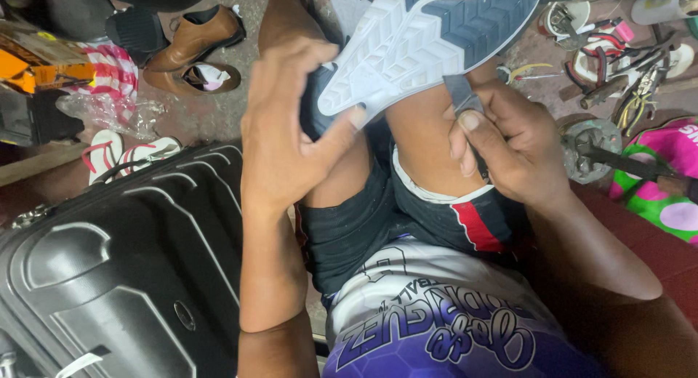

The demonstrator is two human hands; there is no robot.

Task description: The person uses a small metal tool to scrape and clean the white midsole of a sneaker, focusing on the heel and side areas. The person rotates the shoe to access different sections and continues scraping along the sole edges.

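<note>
You are looking down at your own lap, where a sports shoe [429, 36] lies sole-up across your bare knees, its white and dark blue tread facing you. Your left hand [287, 131] is closed around the near end of the shoe, fingers wrapped over the dark upper and the thumb pressed flat against the pale edge of the sole. Your right hand [505, 145] is curled shut just beside the sole's right edge, pinching something small and grey, perhaps a strip or a tool; what it is cannot be told.

The shoe looks light, with a rubbery sole that should flex a little yet grip well under the fingers, and a softer upper that gives when squeezed. The firm rim of the sole, where your thumb sits, seems the steadiest place to hold it.

At your left knee stands a black hard-shell suitcase [123, 269]. Beyond it on the floor [211, 113] lie a pair of brown leather shoes [196, 47] and white sandals with red straps [120, 156]. Toward the floor's upper right corner is a scatter of pliers and other hand tools [618, 62], and a bright pink and green bag [665, 182] sits at the right edge.
</note>
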